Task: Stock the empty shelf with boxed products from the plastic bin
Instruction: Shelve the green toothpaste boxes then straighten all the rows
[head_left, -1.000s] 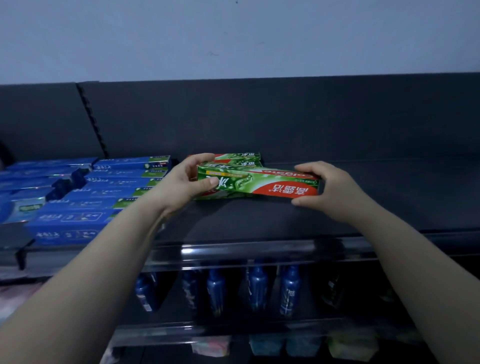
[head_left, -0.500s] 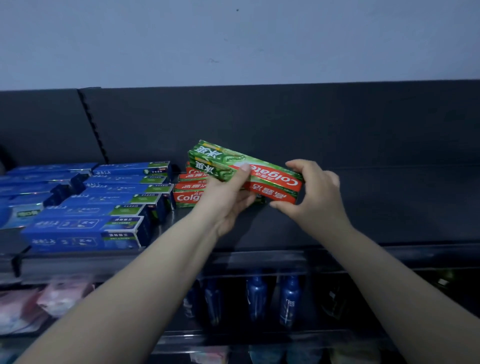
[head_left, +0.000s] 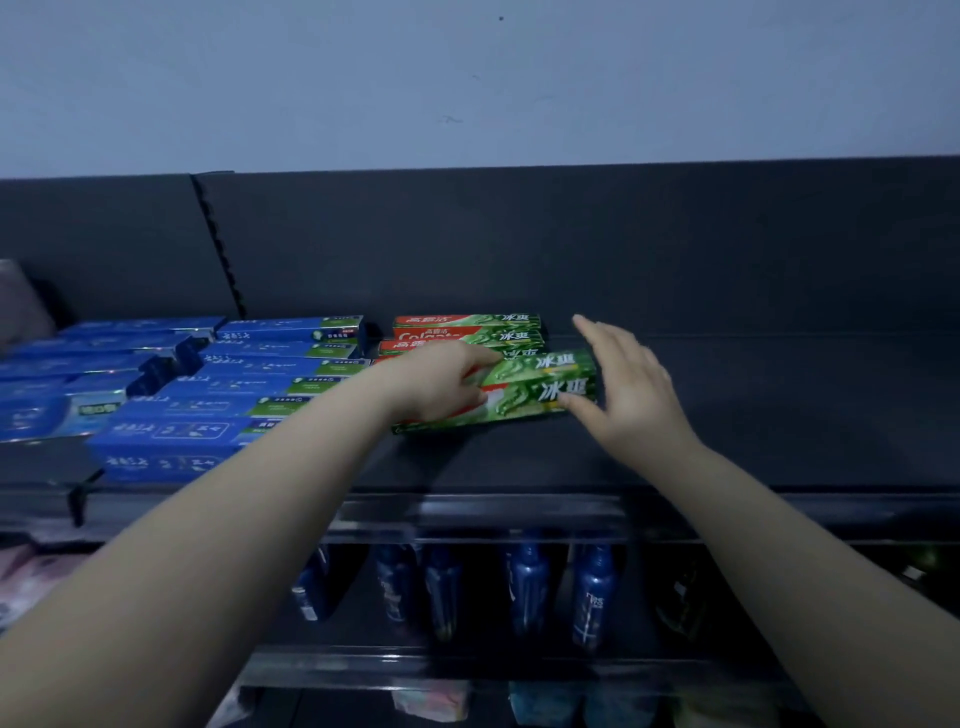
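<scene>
Green Colgate toothpaste boxes (head_left: 540, 387) lie on dark shelf (head_left: 753, 415), front of row. Our left hand (head_left: 436, 387) grasps them, fingers curled over top. Our right hand (head_left: 631, 395) released, fingers straight, thumb touching boxes' right end. Stacked Colgate boxes (head_left: 467, 330) just beyond our fingertips. Blue toothpaste boxes (head_left: 234, 395) left of left hand. Blue bottles (head_left: 527, 587) below wrists.

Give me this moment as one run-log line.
green boxes: on shelf, beside blue boxes | left hand: grips them | right hand: open, thumb at their right end
</scene>
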